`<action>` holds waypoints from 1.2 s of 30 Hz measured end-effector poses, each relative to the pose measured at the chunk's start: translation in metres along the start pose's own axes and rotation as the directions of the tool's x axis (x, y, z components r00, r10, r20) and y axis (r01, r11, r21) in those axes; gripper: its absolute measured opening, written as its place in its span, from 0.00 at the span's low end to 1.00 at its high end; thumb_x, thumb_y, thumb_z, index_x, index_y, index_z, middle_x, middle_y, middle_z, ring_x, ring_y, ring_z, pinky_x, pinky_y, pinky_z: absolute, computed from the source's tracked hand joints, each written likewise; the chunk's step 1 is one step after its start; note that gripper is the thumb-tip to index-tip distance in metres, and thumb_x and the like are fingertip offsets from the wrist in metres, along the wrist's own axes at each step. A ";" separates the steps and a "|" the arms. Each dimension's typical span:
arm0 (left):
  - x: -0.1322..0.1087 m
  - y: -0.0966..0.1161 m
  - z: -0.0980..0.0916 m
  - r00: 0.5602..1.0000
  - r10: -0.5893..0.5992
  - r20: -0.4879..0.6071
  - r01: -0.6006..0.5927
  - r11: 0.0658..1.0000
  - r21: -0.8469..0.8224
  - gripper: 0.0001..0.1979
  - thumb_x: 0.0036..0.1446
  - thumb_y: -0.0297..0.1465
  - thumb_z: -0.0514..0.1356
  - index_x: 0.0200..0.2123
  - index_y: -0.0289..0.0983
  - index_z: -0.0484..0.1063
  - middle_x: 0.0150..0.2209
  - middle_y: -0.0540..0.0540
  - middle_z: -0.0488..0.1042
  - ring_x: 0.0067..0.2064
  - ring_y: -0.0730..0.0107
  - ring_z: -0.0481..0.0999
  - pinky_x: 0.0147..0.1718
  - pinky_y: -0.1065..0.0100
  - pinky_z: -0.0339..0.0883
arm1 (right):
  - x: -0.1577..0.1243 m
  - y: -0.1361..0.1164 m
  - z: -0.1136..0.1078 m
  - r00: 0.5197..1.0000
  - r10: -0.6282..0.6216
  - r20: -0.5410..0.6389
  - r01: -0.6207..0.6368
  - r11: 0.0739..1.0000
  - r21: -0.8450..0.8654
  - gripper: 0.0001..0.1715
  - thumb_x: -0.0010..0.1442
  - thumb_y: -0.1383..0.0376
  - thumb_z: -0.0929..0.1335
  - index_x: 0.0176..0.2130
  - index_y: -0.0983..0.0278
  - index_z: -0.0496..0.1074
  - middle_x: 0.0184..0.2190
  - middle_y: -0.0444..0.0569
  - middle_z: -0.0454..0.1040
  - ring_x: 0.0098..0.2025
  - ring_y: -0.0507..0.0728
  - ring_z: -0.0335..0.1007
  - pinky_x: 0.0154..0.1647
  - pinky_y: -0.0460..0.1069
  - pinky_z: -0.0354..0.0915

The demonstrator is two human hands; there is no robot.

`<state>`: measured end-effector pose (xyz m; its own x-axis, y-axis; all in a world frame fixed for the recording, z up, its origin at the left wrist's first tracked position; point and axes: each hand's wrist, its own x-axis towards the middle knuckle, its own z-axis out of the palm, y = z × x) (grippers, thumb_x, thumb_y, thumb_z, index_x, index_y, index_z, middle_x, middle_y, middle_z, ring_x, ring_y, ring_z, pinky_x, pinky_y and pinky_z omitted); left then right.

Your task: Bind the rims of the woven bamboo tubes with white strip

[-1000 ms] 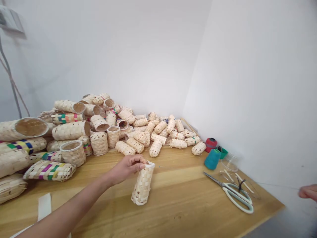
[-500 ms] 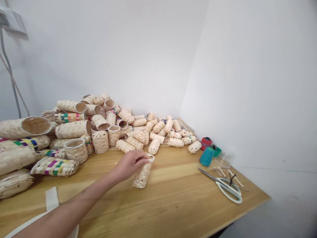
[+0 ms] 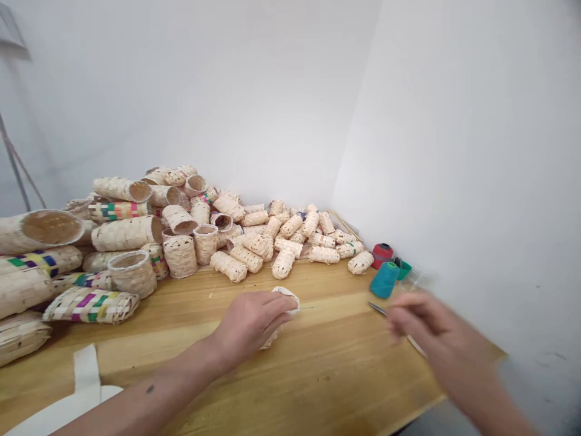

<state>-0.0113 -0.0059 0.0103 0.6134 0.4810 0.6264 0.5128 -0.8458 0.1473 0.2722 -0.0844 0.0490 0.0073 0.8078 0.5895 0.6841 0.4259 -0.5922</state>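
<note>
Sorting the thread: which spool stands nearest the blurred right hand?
The teal spool, just beyond the right hand; the red spool stands farther back by the wall.

The worktop [image 3: 327, 369] is a light wooden board set into a corner of two white walls. Along its rear and left side lies a heap of woven baskets [image 3: 181, 236] — larger ones at the left, some with coloured bands, and small plain ones [image 3: 290, 236] toward the corner. One flat coloured basket [image 3: 91, 304] lies in front of the heap at the left. Near the right wall stand a teal thread cone [image 3: 384, 279] and, just behind it, a red thread cone [image 3: 382, 254] — a green item [image 3: 403, 266] sits beside them. A white strip [image 3: 84, 378] lies at the front left edge.
</note>
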 end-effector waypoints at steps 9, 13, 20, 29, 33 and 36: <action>-0.002 0.004 0.001 0.997 0.045 0.060 -0.046 0.999 0.011 0.14 0.62 0.29 0.52 0.50 0.40 0.67 0.37 0.46 0.76 0.34 0.69 0.73 0.30 0.71 0.62 | 0.005 0.005 0.122 0.932 -0.269 0.242 0.243 0.961 0.133 0.12 0.65 0.67 0.61 0.46 0.59 0.70 0.32 0.47 0.72 0.33 0.55 0.69 0.33 0.48 0.66; 0.001 -0.002 -0.008 0.984 -0.116 0.138 0.139 0.976 -0.167 0.19 0.59 0.35 0.58 0.53 0.40 0.65 0.35 0.48 0.77 0.28 0.72 0.71 0.28 0.72 0.63 | 0.015 0.009 0.121 0.885 -0.385 0.262 0.357 0.922 0.148 0.12 0.67 0.66 0.59 0.40 0.61 0.71 0.31 0.48 0.70 0.34 0.55 0.67 0.34 0.49 0.64; 0.006 -0.018 -0.025 0.986 -0.090 0.143 0.136 0.927 -0.350 0.11 0.61 0.32 0.55 0.46 0.38 0.71 0.44 0.45 0.76 0.40 0.70 0.74 0.37 0.71 0.65 | 0.027 0.009 0.111 0.846 -0.449 0.287 0.417 0.893 0.167 0.13 0.68 0.65 0.59 0.36 0.63 0.69 0.30 0.47 0.69 0.33 0.54 0.66 0.33 0.48 0.63; 0.009 -0.010 -0.020 0.966 -0.110 0.232 0.213 0.849 -0.484 0.07 0.60 0.28 0.55 0.32 0.34 0.72 0.31 0.47 0.73 0.33 0.73 0.71 0.34 0.74 0.61 | 0.017 0.003 0.102 0.922 -0.320 0.219 0.305 0.947 0.099 0.14 0.66 0.63 0.61 0.50 0.60 0.67 0.33 0.47 0.74 0.33 0.55 0.71 0.35 0.48 0.66; 0.009 -0.010 -0.019 0.951 -0.180 0.253 0.287 0.818 -0.498 0.07 0.59 0.29 0.56 0.32 0.34 0.72 0.31 0.48 0.72 0.31 0.74 0.68 0.31 0.74 0.59 | 0.006 -0.001 0.098 0.945 -0.288 0.159 0.277 0.957 0.084 0.08 0.64 0.65 0.63 0.35 0.61 0.71 0.29 0.45 0.73 0.31 0.53 0.69 0.32 0.46 0.64; 0.009 -0.011 -0.016 0.946 -0.236 0.223 0.319 0.801 -0.507 0.07 0.58 0.28 0.57 0.32 0.33 0.74 0.30 0.47 0.72 0.29 0.75 0.66 0.27 0.74 0.57 | 0.001 -0.006 0.098 0.950 -0.279 0.140 0.269 0.959 0.088 0.08 0.64 0.67 0.63 0.34 0.62 0.71 0.28 0.45 0.72 0.30 0.53 0.68 0.31 0.46 0.62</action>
<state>-0.0211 0.0040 0.0266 0.5931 0.7060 0.3871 0.3019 -0.6407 0.7060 0.1970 -0.0461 -0.0009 -0.2860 0.7053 0.6487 0.5938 0.6618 -0.4576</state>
